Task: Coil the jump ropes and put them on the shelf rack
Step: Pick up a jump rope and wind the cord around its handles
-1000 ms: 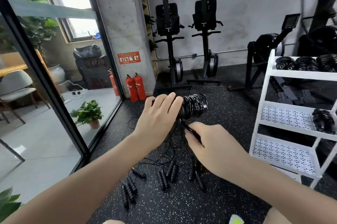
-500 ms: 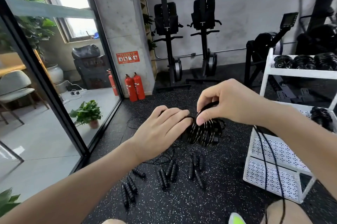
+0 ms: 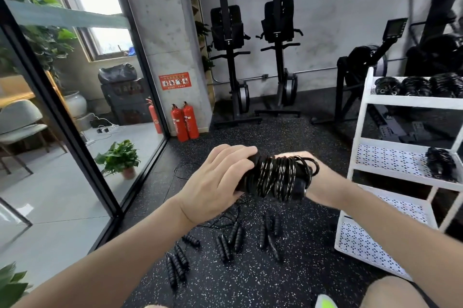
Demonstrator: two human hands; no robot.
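A coiled jump rope (image 3: 278, 178) is gripped at its left end by the left hand (image 3: 215, 184), just left of the white rack (image 3: 390, 154). The right hand (image 3: 323, 177) is mostly hidden behind the coil; its grip cannot be told.

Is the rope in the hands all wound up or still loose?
Wound up: the jump rope sits in tight loops around its handles, left hand gripping one end.

Gym floor, indoor.
Speckled rubber flooring (image 3: 250, 282), two upright ski-trainer machines (image 3: 253, 57) by a concrete wall, air bike (image 3: 363, 62), fire extinguishers (image 3: 185, 122).
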